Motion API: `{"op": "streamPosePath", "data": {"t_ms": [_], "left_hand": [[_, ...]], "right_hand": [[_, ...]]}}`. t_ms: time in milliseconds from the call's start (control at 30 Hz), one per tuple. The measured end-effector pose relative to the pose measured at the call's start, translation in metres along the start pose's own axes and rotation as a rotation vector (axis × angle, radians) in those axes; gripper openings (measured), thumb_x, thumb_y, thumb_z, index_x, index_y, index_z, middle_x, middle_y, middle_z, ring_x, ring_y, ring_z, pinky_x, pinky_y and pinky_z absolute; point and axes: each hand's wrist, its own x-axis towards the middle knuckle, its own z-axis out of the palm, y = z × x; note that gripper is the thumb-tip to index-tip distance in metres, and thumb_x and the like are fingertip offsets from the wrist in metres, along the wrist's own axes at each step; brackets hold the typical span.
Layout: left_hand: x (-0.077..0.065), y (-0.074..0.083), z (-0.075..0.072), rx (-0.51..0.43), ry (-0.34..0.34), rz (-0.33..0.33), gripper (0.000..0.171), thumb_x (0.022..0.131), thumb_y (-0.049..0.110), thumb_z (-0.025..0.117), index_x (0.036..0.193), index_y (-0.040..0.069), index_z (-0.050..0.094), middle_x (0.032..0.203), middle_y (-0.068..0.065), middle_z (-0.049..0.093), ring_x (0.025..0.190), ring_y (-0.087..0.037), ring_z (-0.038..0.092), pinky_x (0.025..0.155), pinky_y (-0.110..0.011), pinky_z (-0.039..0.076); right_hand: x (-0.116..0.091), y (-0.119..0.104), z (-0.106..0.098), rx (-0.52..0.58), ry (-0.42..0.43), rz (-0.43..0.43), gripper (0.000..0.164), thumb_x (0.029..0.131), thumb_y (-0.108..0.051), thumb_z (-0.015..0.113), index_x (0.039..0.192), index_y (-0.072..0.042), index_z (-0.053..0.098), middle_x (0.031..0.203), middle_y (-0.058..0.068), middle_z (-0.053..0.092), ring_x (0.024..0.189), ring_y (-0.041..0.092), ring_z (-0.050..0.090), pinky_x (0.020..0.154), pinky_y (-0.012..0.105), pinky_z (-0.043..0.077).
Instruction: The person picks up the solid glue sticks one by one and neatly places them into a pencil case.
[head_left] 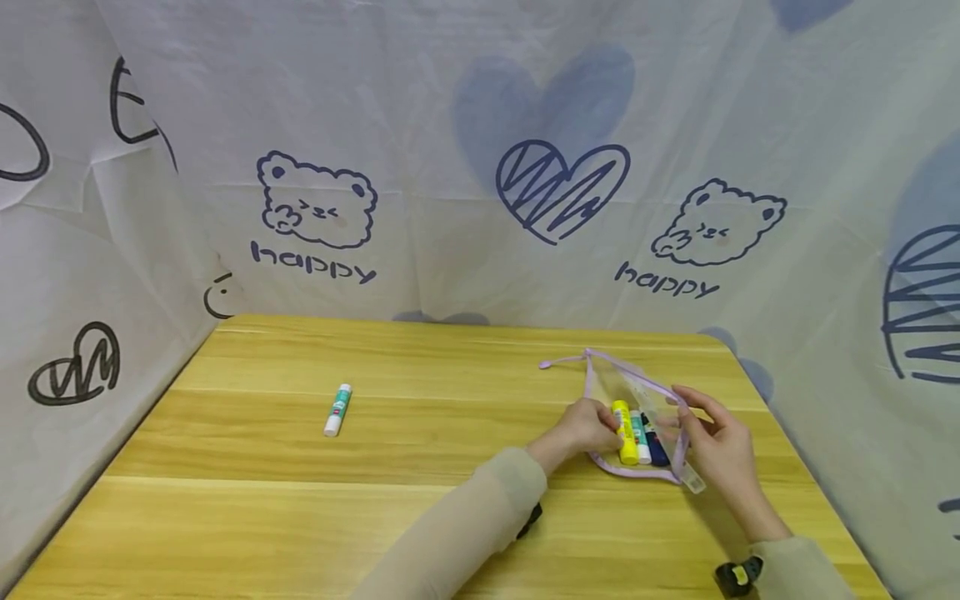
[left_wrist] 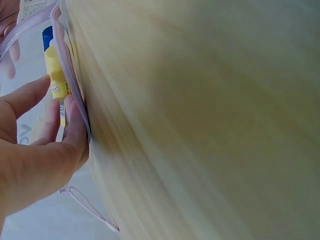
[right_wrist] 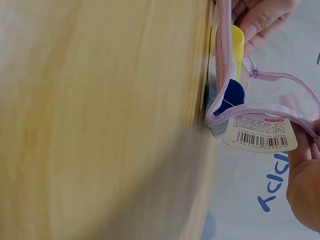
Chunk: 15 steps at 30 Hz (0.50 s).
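A see-through zip pouch (head_left: 633, 474) with a lilac zipper edge lies at the right of the table, its mouth held wide. Inside, side by side, are a yellow glue stick (head_left: 625, 433), a teal-and-white glue stick (head_left: 641, 438) and a dark blue stick (head_left: 656, 442). My left hand (head_left: 588, 428) reaches into the mouth and pinches the yellow glue stick between thumb and fingers. With thumb and fingers, my right hand (head_left: 722, 450) grips the pouch's upper edge and lifts it. In the right wrist view, a barcode label (right_wrist: 261, 133) hangs from the pouch.
Another teal-and-white glue stick (head_left: 338, 410) lies alone on the left part of the wooden table (head_left: 247, 517). A lilac zipper pull (head_left: 545, 365) trails from the pouch's far corner. Printed white cloth (head_left: 435, 208) hangs behind and beside the table.
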Motion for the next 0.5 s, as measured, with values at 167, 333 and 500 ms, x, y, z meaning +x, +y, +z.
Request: {"op": "streamPosePath", "data": {"t_ms": [167,333,500], "left_hand": [[0.0007,0.0000,-0.0013,-0.004,0.009,-0.011,0.011,0.087,0.008,0.082,0.090,0.009,0.072,0.086,0.001,0.063,0.079,-0.011,0.056,0.069,-0.022,0.051],[0.0035,-0.0022,-0.0031,-0.028,0.014,-0.007,0.009,0.089,0.008,0.080,0.091,0.008,0.072,0.086,0.001,0.063,0.079,-0.010,0.055,0.067,-0.021,0.049],[0.0026,-0.0040,-0.0069,-0.050,0.003,0.010,0.008,0.089,0.007,0.079,0.093,0.007,0.072,0.084,0.001,0.063,0.075,-0.010,0.057,0.064,-0.020,0.049]], "right_hand": [[0.0004,0.0017,0.0011,-0.024,0.007,-0.001,0.034,0.108,-0.016,0.057,0.139,-0.003,0.064,0.122,0.007,0.072,0.086,0.004,0.075,0.057,0.027,0.061],[0.0011,0.0015,0.0028,-0.036,0.012,0.004,0.034,0.108,-0.016,0.056,0.140,-0.004,0.064,0.125,0.015,0.071,0.087,0.004,0.075,0.059,0.027,0.061],[0.0006,0.0010,0.0035,-0.024,0.008,0.002,0.034,0.108,-0.014,0.056,0.140,-0.003,0.063,0.125,0.017,0.070,0.087,0.004,0.075,0.062,0.028,0.062]]}}
